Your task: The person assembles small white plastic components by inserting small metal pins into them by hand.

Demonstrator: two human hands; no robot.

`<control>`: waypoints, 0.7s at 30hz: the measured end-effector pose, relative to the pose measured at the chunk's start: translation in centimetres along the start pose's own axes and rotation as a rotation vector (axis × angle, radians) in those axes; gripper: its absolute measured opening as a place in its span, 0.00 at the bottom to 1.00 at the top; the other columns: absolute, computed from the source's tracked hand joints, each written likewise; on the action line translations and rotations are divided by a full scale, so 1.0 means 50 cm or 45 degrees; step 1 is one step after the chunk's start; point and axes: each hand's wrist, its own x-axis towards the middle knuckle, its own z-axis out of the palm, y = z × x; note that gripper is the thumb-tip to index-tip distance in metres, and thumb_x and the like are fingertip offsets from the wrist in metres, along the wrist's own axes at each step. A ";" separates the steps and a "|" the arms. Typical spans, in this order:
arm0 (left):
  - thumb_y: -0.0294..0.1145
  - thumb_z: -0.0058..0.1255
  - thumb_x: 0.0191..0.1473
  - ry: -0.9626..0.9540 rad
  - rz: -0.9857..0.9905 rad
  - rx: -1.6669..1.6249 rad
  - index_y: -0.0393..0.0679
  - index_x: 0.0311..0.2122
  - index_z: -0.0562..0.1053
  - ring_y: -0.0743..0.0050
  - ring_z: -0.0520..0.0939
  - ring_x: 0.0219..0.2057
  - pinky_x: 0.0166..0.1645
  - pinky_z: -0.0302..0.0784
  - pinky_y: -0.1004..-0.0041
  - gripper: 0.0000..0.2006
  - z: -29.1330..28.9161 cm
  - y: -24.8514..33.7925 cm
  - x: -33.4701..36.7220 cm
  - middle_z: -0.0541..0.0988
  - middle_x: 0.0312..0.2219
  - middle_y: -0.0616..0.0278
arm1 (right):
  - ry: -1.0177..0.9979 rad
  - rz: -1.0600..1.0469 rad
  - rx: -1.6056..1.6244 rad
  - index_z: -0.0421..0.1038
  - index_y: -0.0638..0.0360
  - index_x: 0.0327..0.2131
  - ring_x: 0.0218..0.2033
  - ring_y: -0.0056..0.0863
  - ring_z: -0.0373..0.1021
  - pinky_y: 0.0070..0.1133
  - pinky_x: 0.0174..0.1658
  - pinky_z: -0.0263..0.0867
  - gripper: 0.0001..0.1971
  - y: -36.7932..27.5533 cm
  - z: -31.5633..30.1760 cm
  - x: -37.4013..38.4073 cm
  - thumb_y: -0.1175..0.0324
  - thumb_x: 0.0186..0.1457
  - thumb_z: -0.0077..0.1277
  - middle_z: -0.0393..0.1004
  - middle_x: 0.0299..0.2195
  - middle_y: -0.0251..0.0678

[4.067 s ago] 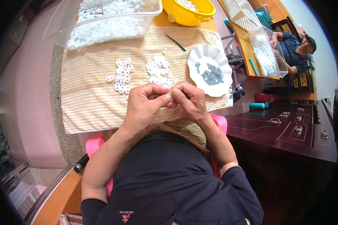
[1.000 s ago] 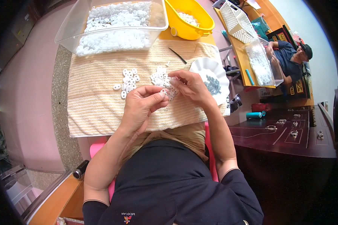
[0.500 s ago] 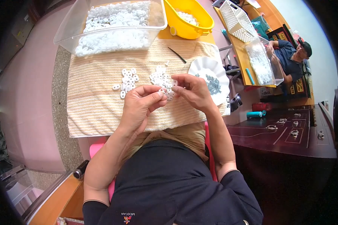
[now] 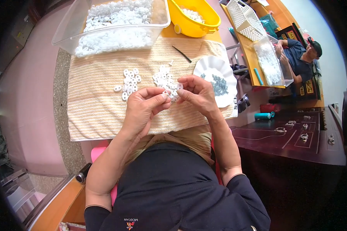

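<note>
Thumb and forefinger of my left hand pinch a small white plastic ring-like piece. Close beside it, my right hand is closed on a white oval plastic piece with holes. The two pieces are apart. Behind my fingertips lies a loose heap of small white plastic parts, its near side partly hidden by my hands. To its left is a group of white oval two-hole pieces. A white fluted dish with small dark grey bits stands right of my right hand.
A striped towel covers the table. At its far side stand a clear bin of white parts and a yellow tub. A thin black stick lies on the towel. Another person sits at a table to the right.
My hands stay almost in place, with the right fingers slightly shifted so the white oval piece shows more plainly. The whole view has moved a little.
</note>
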 end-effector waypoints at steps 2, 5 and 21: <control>0.20 0.53 0.53 0.007 -0.005 -0.004 0.33 0.36 0.74 0.74 0.81 0.31 0.38 0.81 0.78 0.05 0.001 0.001 0.000 0.79 0.32 0.56 | 0.003 -0.024 -0.044 0.69 0.69 0.44 0.26 0.22 0.73 0.17 0.30 0.73 0.14 0.001 0.000 -0.002 0.78 0.52 0.54 0.72 0.28 0.34; 0.20 0.53 0.53 0.013 -0.002 -0.004 0.33 0.36 0.74 0.74 0.81 0.32 0.38 0.81 0.78 0.05 0.001 0.002 0.000 0.79 0.32 0.56 | 0.012 -0.048 -0.044 0.70 0.69 0.44 0.27 0.22 0.73 0.17 0.31 0.73 0.13 0.003 0.002 -0.004 0.78 0.53 0.53 0.73 0.28 0.35; 0.21 0.53 0.52 -0.012 -0.015 0.013 0.34 0.37 0.73 0.74 0.81 0.32 0.38 0.81 0.77 0.07 -0.003 0.003 0.001 0.80 0.34 0.55 | 0.013 -0.029 0.040 0.69 0.68 0.46 0.30 0.23 0.74 0.19 0.35 0.74 0.13 0.007 0.012 -0.008 0.76 0.57 0.50 0.74 0.30 0.36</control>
